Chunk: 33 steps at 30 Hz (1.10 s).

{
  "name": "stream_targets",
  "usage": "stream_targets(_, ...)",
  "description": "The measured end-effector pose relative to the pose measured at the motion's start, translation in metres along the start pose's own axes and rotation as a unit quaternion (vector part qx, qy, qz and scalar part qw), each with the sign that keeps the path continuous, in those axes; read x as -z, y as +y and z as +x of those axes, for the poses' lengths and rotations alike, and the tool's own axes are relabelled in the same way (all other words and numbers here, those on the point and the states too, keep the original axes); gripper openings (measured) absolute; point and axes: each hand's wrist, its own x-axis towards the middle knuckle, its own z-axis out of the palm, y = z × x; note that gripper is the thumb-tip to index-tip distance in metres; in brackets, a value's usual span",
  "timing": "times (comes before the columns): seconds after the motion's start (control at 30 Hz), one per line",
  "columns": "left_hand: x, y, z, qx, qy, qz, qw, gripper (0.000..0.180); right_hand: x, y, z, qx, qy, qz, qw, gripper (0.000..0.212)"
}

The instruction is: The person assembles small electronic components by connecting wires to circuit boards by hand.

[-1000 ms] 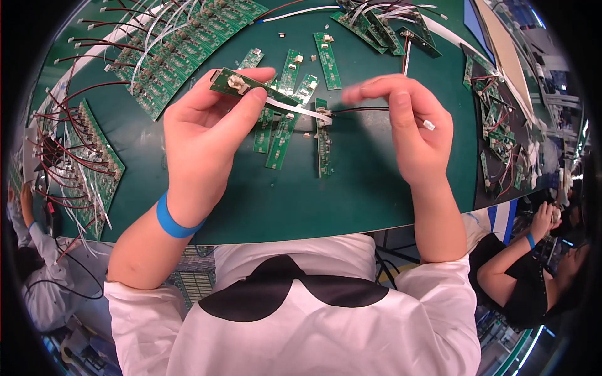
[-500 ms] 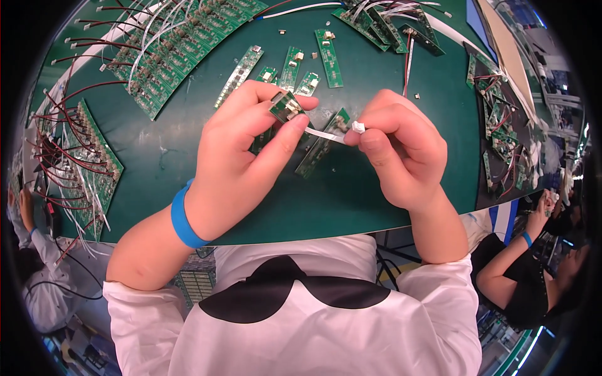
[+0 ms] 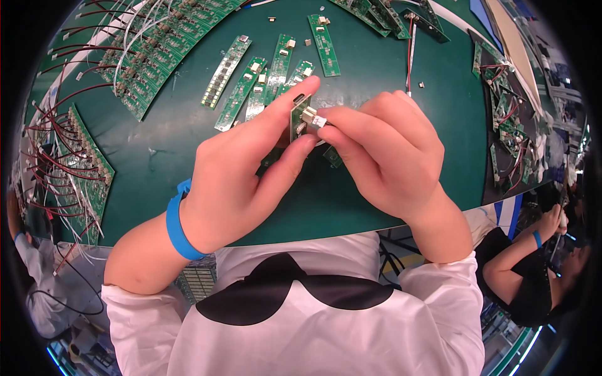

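Between the thumb and fingers of my left hand (image 3: 235, 172) a small green circuit board (image 3: 296, 125) is held on edge, its parts facing right. My right hand (image 3: 398, 150) pinches a white plug (image 3: 319, 121) against the pale socket (image 3: 308, 114) on that board. Whether the plug is fully seated I cannot tell. The fingers hide most of its cable. Below the hands, another green board (image 3: 333, 156) lies on the table, partly covered. Just beyond my left hand lie several narrow green boards (image 3: 241, 94).
A large panel of joined boards (image 3: 157, 69) with wires lies far left, and a wired panel (image 3: 94, 163) nearer left. More boards (image 3: 367, 15) lie at the far edge. Wired boards (image 3: 508, 125) rest on a black surface at right. A co-worker's arm (image 3: 517, 250) shows at far right.
My right hand has brought the plug leftward from apart to the board's socket. My left hand has turned the board more upright. The view has shifted slightly.
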Motion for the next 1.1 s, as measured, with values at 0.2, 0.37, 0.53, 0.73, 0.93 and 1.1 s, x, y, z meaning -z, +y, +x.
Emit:
stream_targets(0.2, 0.002, 0.001, 0.000, -0.036, -0.009, 0.101, 0.994, 0.043, 0.000, -0.002, 0.000, 0.006, -0.002, -0.028, 1.000, 0.017)
stream_targets(0.37, -0.001, -0.003, 0.000, -0.102, 0.010, 0.140, 0.985, 0.035, 0.002, -0.001, -0.003, 0.027, -0.007, -0.074, 0.997, 0.021)
stream_targets(0.53, -0.007, -0.006, -0.002, -0.127, 0.041, 0.112, 0.985, 0.049, -0.003, -0.002, -0.006, 0.057, 0.011, -0.087, 0.995, 0.023)
stream_targets(0.73, -0.010, -0.009, -0.003, -0.149, 0.052, 0.065, 0.985, 0.051, -0.001, -0.002, -0.006, 0.013, -0.010, -0.019, 1.000, 0.021)
stream_targets(0.93, -0.010, 0.000, -0.008, -0.142, 0.055, 0.114, 0.982, 0.053, -0.002, -0.004, -0.003, -0.009, -0.017, 0.006, 1.000, 0.014)
stream_targets(1.1, -0.005, 0.014, 0.004, -0.019, 0.007, 0.068, 0.997, 0.049, 0.007, 0.006, 0.002, -0.060, -0.014, 0.010, 0.998, 0.010)
